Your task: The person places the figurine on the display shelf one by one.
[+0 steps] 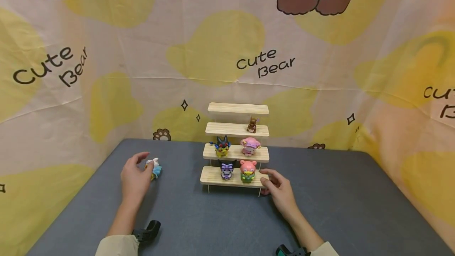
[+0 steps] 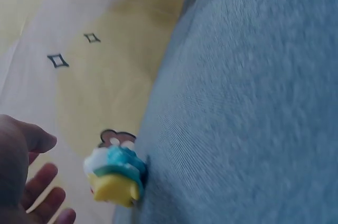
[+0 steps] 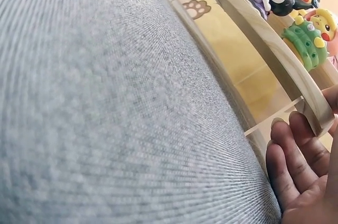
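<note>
A small figure (image 1: 156, 170) in blue, white and yellow stands on the table's left side. My left hand (image 1: 136, 179) is just left of it, and in the left wrist view there is a gap between the loosely spread fingers and the figure (image 2: 112, 179). At the right end of the lowest step of a wooden display shelf (image 1: 210, 176), my right hand (image 1: 282, 193) grips the board, with fingers below its edge in the right wrist view. That step bears a black-and-purple figure (image 1: 226, 171) and a pink-hooded figure (image 1: 248, 172) with a green body.
On the step above are a black-and-blue hooded figure (image 1: 222, 147) and a pink figure (image 1: 250, 146). A brown figure (image 1: 252, 125) sits one step higher, at the right. The grey table (image 1: 177, 220) meets a printed cloth backdrop (image 1: 320, 66) behind the shelf.
</note>
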A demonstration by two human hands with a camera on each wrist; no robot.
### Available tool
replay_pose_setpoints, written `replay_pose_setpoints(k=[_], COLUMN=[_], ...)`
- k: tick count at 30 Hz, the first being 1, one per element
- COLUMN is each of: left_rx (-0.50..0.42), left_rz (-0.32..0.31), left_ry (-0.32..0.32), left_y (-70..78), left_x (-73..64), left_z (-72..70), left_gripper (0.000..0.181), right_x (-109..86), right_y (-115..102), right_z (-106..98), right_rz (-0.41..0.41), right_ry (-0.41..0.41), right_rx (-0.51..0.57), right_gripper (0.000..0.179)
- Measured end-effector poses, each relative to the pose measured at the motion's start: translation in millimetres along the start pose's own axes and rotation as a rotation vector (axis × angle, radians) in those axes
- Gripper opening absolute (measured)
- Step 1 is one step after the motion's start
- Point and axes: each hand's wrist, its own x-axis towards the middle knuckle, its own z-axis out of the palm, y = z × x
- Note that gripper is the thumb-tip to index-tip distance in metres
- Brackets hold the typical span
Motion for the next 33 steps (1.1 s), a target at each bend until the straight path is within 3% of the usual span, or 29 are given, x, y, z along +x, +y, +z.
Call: replay_pose_setpoints(k=[4,12,20,33], left_rx=[-0.013,0.015,0.165,0.087], left_rz=[-0.073,-0.142,-0.185,-0.117], left_ry=[-0.023,-0.092,-0.284,-0.246], left_y=[-11.2,-30.3,-35.5,-32.3], left_x=[1.5,2.4,4.8,1.9], left_z=[-1.3,0.4,0.3,3.7], left_gripper=[0.044,0.056,0.065,0.064], right_x=[-0.3,1.2,0.1,0.1], right_y=[-1,1,0,0], right_z=[1,1,1,1], right_rz=[0.006,-0.005,-0.009,-0.006], right_ry=[0.004,0.001,0.007,0.007], right_rx=[-0.003,-0.005,0.003,-0.006], right_gripper=[0.025,0.023,0.024,0.023])
